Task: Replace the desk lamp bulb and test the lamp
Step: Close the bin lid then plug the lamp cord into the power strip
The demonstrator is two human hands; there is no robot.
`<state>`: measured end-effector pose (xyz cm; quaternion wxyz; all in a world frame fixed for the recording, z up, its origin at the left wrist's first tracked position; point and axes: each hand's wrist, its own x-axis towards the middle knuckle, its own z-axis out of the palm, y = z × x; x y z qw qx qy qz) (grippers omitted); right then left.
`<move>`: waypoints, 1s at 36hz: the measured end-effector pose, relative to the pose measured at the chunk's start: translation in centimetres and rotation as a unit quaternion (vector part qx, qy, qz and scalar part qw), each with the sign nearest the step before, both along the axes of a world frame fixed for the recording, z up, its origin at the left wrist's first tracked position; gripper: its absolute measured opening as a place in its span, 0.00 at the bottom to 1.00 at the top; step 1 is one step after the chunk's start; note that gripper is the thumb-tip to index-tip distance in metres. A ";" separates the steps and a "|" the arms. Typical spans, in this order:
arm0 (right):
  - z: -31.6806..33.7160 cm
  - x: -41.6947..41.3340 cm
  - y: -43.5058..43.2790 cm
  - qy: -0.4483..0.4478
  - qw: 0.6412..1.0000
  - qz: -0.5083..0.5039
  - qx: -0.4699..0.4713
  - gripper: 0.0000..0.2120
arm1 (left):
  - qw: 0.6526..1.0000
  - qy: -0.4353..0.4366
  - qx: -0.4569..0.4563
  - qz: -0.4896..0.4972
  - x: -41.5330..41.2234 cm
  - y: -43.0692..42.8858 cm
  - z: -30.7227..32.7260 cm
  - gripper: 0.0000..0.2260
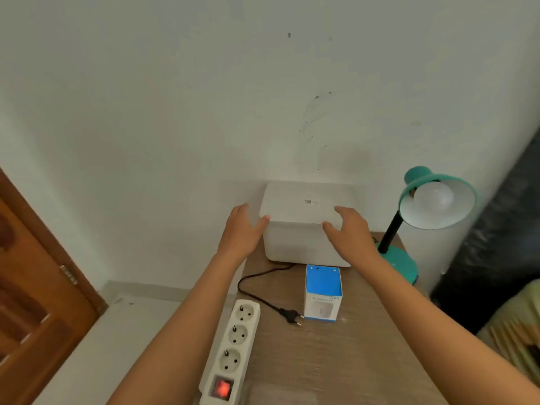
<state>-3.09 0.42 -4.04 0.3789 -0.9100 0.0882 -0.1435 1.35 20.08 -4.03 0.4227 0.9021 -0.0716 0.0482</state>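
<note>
A teal desk lamp (400,258) stands at the table's back right, its shade tilted toward me with a white bulb (432,200) screwed in and unlit. Its black cord runs across the table to a loose plug (290,314) lying unplugged. A blue and white bulb carton (323,290) stands upright mid-table. A white lidded box (304,226) sits against the wall. My left hand (242,229) rests at the box lid's left edge, and my right hand (350,232) lies over its front right corner, fingers spread on both.
A white power strip (233,346) with three sockets and a lit red switch lies along the wooden table's (350,361) left edge. A brown wooden door (35,287) stands at left. Dark and striped fabric fills the right side.
</note>
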 end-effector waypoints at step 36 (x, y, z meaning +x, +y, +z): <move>-15.5 -3.7 10.2 0.110 0.991 0.073 -0.005 0.13 | 0.997 0.080 -0.009 0.017 -12.6 6.4 -16.8 0.20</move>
